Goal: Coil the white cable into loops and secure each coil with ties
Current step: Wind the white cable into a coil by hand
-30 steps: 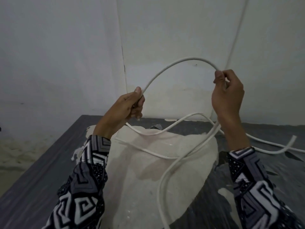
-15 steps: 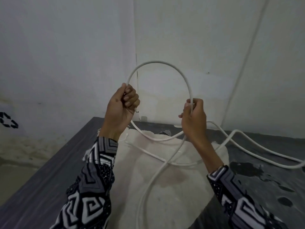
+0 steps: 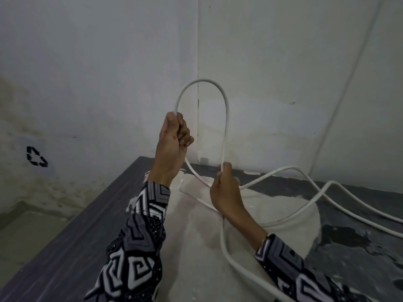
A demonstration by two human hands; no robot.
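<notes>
1. Above the grey table [image 3: 65, 236], both hands hold one white cable [image 3: 226, 118] bent into a tall, narrow arch in front of the wall corner.
2. The left hand [image 3: 172, 144] is raised, its fingers curled round the cable at the left foot of the arch; the cable enters the fist from above and leaves below it, running down toward the table.
3. The right hand [image 3: 224, 192] sits lower and to the right, its fingers and thumb wrapped round the cable at the right foot of the arch.
4. Below the right hand the cable drops past the wrist and sweeps toward the bottom edge of the view.
5. More of the cable lies in loose curves on the table to the right, crossing itself and running off the right edge.
6. A pale cloth [image 3: 196, 247] is spread on the table under the forearms, with cable strands lying across it.
7. Both arms wear sleeves [image 3: 139, 247] in a black, grey and white geometric print.
8. A black recycling mark [image 3: 36, 156] is painted on the stained wall [image 3: 87, 73] at left.
</notes>
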